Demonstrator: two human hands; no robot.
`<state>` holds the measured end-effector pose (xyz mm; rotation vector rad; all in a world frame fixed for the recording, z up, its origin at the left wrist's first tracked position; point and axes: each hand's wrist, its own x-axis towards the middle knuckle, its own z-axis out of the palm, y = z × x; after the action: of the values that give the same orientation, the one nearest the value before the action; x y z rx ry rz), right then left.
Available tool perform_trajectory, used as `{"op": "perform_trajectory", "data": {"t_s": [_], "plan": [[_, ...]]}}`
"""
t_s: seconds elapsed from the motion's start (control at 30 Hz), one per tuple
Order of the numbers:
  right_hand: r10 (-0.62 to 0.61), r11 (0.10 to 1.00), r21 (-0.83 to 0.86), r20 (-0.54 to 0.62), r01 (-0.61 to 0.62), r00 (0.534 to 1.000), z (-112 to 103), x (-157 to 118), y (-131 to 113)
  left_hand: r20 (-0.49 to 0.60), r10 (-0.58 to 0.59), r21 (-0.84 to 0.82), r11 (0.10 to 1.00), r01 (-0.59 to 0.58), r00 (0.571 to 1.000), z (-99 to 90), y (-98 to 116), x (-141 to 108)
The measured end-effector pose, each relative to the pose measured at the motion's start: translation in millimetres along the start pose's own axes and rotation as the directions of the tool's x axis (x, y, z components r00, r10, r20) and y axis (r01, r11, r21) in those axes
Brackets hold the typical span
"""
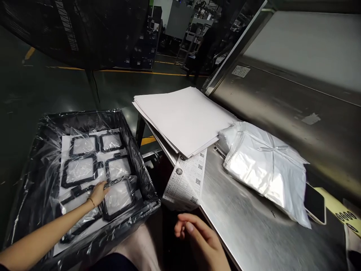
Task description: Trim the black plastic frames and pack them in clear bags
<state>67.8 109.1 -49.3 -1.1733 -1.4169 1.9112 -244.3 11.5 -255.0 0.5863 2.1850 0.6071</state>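
Note:
My left hand (98, 194) reaches into a bin (150, 205) lined with clear plastic. Its fingers are closed at the near edge of a black square frame (104, 207) that looks wrapped in clear film; the fingertips are partly hidden. Several similar black frames lie around it in rows on a white sheet (65, 145). Held over the gap beside the metal table, my right hand (197, 235) has loosely curled fingers, the thumb a little apart from the index finger, and nothing in it. Closest to it is a roll of printed labels (184, 180) hanging at the table edge.
White sheets (183, 116) are stacked on the metal table (237, 222). Right of them lie a silvery-white plastic package (262, 162), a phone (316, 205) and a yellow strip (335, 207). A metal panel (282, 90) rises behind. A person (201, 49) stands far back.

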Motion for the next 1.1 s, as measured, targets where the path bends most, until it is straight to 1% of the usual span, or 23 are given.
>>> {"op": "perform_trajectory", "data": {"t_s": [0.1,0.17,0.23,0.3,0.37,0.43,0.5,0.57,0.6,0.63,0.67,0.7,0.77,0.8,0.83,0.87,0.9,0.93,0.97,1.0,1.03,1.07,1.1], "plan": [[-0.112,0.966,-0.226,0.060,0.123,0.992,7.2,16.7,-35.4,-0.126,0.143,0.214,0.970,-0.114,0.982,18.0,-4.9,-1.4],[-0.217,0.891,-0.390,0.090,0.235,0.972,15.4,37.5,-62.8,-0.170,0.216,0.331,0.932,-0.151,0.962,32.2,-5.7,-6.7],[-0.356,0.750,-0.564,0.095,0.345,0.930,25.2,67.8,-89.0,-0.185,0.264,0.418,0.893,-0.167,0.947,41.7,-5.1,-11.5],[-0.486,0.565,-0.728,0.086,0.387,0.870,34.7,104.9,-109.1,-0.175,0.287,0.475,0.862,-0.175,0.942,43.8,-3.5,-13.0],[-0.549,0.390,-0.855,0.081,0.341,0.832,42.7,142.3,-119.3,-0.159,0.282,0.506,0.846,-0.167,0.946,39.0,-0.8,-11.1],[-0.540,0.258,-0.933,0.075,0.249,0.838,48.8,171.4,-120.3,-0.152,0.263,0.513,0.845,-0.151,0.953,28.9,3.4,-8.2],[-0.502,0.146,-0.971,0.094,0.192,0.860,53.8,185.2,-116.0,-0.162,0.269,0.503,0.850,-0.155,0.949,13.6,9.7,-8.7],[-0.464,0.047,-0.980,0.148,0.191,0.874,60.1,181.8,-109.9,-0.180,0.338,0.473,0.853,-0.220,0.924,-7.7,19.3,-17.9],[-0.448,0.005,-0.978,0.184,0.208,0.875,64.5,174.2,-106.1,-0.195,0.393,0.451,0.850,-0.274,0.899,-20.6,25.6,-27.1],[-0.433,-0.029,-0.972,0.223,0.234,0.873,70.1,163.7,-101.1,-0.208,0.474,0.422,0.833,-0.358,0.856,-34.6,33.1,-39.4],[-0.416,-0.057,-0.962,0.267,0.269,0.869,76.9,150.9,-94.3,-0.222,0.562,0.394,0.799,-0.454,0.797,-49.3,41.9,-54.4],[-0.396,-0.078,-0.947,0.317,0.313,0.862,84.8,136.8,-85.1,-0.241,0.643,0.371,0.753,-0.543,0.727,-64.1,51.9,-71.0],[-0.328,-0.103,-0.894,0.444,0.436,0.834,102.4,108.4,-58.4,-0.269,0.777,0.352,0.630,-0.693,0.570,-91.0,73.5,-102.1],[-0.277,-0.106,-0.850,0.524,0.517,0.805,111.1,96.1,-41.2,-0.280,0.824,0.354,0.566,-0.745,0.493,-101.8,83.7,-112.7],[-0.212,-0.101,-0.784,0.618,0.612,0.757,119.1,86.4,-22.4,-0.264,0.870,0.380,0.491,-0.784,0.417,-110.2,92.3,-117.6],[-0.139,-0.083,-0.708,0.705,0.701,0.695,125.8,79.9,-3.0,-0.217,0.894,0.461,0.449,-0.765,0.393,-115.9,98.7,-115.7],[-0.068,-0.057,-0.632,0.775,0.773,0.629,130.8,76.9,15.8,-0.165,0.884,0.542,0.452,-0.708,0.438,-118.8,102.2,-106.7],[0.004,-0.024,-0.558,0.829,0.829,0.559,133.9,77.1,33.1,-0.135,0.797,0.624,0.530,-0.575,0.588,-119.1,102.7,-91.2],[0.075,0.011,-0.496,0.866,0.868,0.494,135.0,80.0,48.1,-0.154,0.725,0.635,0.593,-0.495,0.671,-116.9,99.9,-70.8],[0.134,0.043,-0.465,0.880,0.884,0.456,134.4,84.6,60.3,-0.179,0.666,0.631,0.643,-0.435,0.724,-112.7,94.2,-47.6],[0.186,0.070,-0.460,0.878,0.885,0.441,132.6,90.2,69.9,-0.190,0.600,0.619,0.687,-0.380,0.777,-107.3,85.8,-23.7],[0.230,0.089,-0.475,0.865,0.876,0.446,130.1,96.1,77.0,-0.169,0.533,0.606,0.720,-0.339,0.829,-101.3,75.5,-1.4],[0.269,0.104,-0.502,0.845,0.859,0.461,127.3,101.9,82.1,-0.175,0.461,0.594,0.754,-0.280,0.870,-95.8,64.0,17.6]]}}
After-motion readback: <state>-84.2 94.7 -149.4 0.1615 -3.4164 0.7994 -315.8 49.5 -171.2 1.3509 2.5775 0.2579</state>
